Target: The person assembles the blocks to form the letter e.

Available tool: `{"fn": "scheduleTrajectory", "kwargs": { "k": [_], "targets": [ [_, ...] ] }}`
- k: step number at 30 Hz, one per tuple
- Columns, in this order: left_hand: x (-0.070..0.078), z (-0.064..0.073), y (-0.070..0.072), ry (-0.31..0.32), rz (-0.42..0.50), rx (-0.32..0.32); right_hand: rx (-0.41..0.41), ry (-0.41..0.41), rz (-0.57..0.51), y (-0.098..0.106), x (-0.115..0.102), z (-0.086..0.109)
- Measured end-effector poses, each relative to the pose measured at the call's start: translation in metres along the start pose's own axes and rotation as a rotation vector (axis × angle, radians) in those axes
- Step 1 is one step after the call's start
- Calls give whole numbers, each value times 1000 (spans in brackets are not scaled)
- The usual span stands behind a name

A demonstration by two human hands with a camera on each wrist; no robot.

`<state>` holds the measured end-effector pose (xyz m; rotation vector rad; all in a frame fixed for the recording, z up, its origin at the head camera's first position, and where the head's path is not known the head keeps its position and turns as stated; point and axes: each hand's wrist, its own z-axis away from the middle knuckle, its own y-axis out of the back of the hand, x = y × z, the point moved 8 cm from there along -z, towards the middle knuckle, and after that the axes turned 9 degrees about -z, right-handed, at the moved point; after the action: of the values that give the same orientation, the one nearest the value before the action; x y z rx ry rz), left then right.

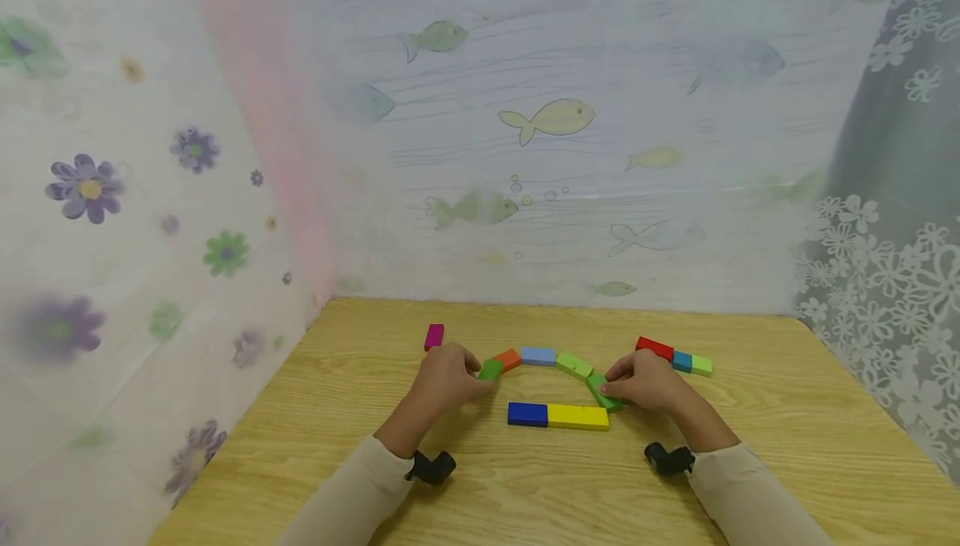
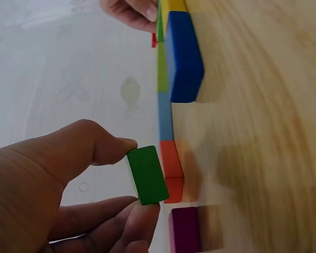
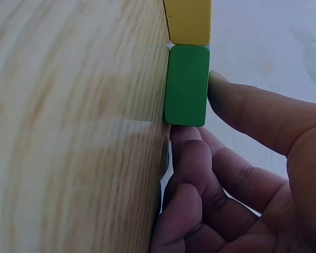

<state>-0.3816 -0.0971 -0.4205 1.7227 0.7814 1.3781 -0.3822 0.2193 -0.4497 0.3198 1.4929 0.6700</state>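
Observation:
Between thumb and fingers, my left hand [image 1: 446, 381] pinches a green block [image 2: 148, 175], tilted in the left wrist view beside the orange block [image 1: 508, 360]. From there an arc of blocks curves right: a light blue block [image 1: 538, 356], a light green block [image 1: 574, 366] and a second green block [image 3: 187, 85]. My right hand [image 1: 647, 382] grips that second green block at the arc's right end, thumb on one side and fingers on the other. In front of the arc, a dark blue block [image 1: 527, 414] lies end to end with a yellow block [image 1: 577, 417].
A magenta block [image 1: 434, 337] lies behind my left hand. Behind my right hand, a red block [image 1: 655, 349], a teal block [image 1: 682, 361] and a lime block [image 1: 701, 365] form a row. The wooden table [image 1: 337, 446] meets a patterned curtain [image 1: 562, 262] at the back.

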Motion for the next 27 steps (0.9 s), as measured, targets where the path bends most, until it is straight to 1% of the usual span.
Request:
{"fn": "scheduleTrajectory", "kwargs": {
  "k": [5, 9, 12, 17, 27],
  "targets": [
    [-3, 4, -6, 12, -40, -30, 0, 1, -10, 0, 0, 1],
    [0, 6, -8, -14, -105, -25, 3, 5, -2, 0, -1, 2],
    [2, 7, -10, -34, -135, -23, 5, 7, 5, 0, -3, 3],
    [3, 8, -11, -49, -161, -14, 5, 5, 2, 0, -3, 3],
    [2, 7, -10, -35, -206, -5, 1, 5, 4, 0, -3, 3]
  ]
}}
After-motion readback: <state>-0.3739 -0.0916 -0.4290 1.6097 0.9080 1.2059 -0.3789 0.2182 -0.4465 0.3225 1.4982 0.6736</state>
